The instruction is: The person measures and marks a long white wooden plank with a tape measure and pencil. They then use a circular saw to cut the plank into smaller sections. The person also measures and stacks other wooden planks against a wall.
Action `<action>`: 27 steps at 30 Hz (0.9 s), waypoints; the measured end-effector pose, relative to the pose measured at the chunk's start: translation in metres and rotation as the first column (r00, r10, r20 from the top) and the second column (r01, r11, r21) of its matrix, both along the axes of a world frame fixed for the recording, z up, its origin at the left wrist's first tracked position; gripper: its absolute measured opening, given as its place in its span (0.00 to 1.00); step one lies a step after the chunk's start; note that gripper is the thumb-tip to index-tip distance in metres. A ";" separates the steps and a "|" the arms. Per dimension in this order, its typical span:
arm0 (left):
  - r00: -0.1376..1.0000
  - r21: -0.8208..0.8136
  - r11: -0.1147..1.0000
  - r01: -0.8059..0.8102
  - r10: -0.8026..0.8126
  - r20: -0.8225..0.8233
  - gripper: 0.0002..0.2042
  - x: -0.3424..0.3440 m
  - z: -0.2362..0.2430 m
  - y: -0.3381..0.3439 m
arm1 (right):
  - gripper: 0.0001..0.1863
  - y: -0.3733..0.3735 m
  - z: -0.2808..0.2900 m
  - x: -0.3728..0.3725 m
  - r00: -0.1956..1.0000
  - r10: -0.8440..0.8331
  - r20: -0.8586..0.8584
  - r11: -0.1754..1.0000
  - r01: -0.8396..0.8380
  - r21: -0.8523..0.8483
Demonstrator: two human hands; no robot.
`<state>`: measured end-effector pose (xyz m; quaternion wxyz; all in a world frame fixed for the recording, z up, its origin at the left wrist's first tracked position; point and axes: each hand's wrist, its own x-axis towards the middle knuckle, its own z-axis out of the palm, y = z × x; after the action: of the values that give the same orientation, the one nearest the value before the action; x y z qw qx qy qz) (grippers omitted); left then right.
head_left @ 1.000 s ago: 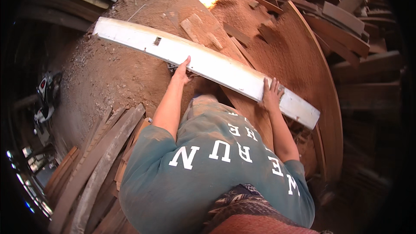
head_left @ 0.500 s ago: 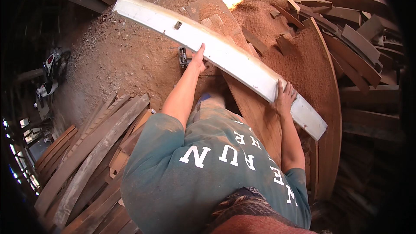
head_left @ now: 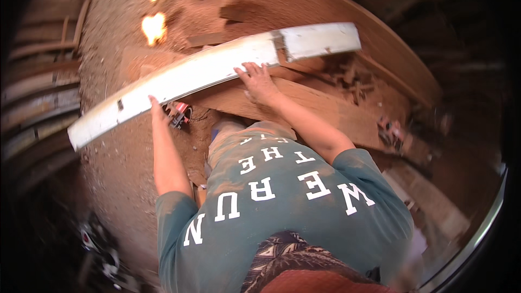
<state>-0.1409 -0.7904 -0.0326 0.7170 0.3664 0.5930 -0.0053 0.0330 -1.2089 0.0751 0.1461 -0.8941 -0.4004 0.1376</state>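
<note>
A long white-painted wooden board [head_left: 201,68] lies slantwise across the view in front of me, its right end higher in the picture. It has a small dark hole near the left end and a dark notch across it towards the right. My left hand [head_left: 158,113] grips the near edge by the hole, thumb on the white face and the other fingers hidden beneath. Farther right, my right hand [head_left: 258,82] holds the same edge just left of the notch, fingertips against it. A red and black machine [head_left: 179,114] shows beside my left hand, partly covered by the board.
A wide brown plank [head_left: 320,108] runs below the board to the right. Another red tool [head_left: 393,133], blurred, rests near its end. A long curved plank [head_left: 401,76] borders the sawdust. Stacked timber [head_left: 40,92] stands left, and a motorbike [head_left: 103,249] lower left.
My view has turned rightward, and the board now slants the other way. My right hand sits farther in from the board's right end, uncovering the notch. My left hand keeps its hold near the hole.
</note>
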 end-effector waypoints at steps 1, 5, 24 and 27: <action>0.999 0.017 1.000 0.025 -0.024 -0.025 0.48 0.008 0.020 -0.010 | 0.48 -0.017 -0.004 -0.011 0.999 -0.051 -0.009 0.998 0.052 0.030; 0.997 0.001 0.999 0.036 -0.035 -0.061 0.48 0.023 0.064 -0.041 | 0.46 -0.080 0.000 -0.038 0.961 -0.267 -0.066 0.963 0.268 0.004; 0.710 -0.047 0.747 0.663 -0.648 -0.276 0.35 -0.168 0.058 -0.288 | 0.34 -0.137 -0.002 -0.042 0.982 -0.121 -0.148 0.965 0.151 0.216; 0.817 -0.068 0.861 0.504 -0.501 -0.285 0.35 -0.206 0.065 -0.289 | 0.33 -0.103 -0.006 -0.055 0.988 0.009 -0.155 0.959 0.036 0.282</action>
<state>-0.3468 -1.0796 0.0323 0.5922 0.5086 0.5748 -0.2452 -0.0218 -1.3116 0.0689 0.3042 -0.8533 -0.3973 0.1467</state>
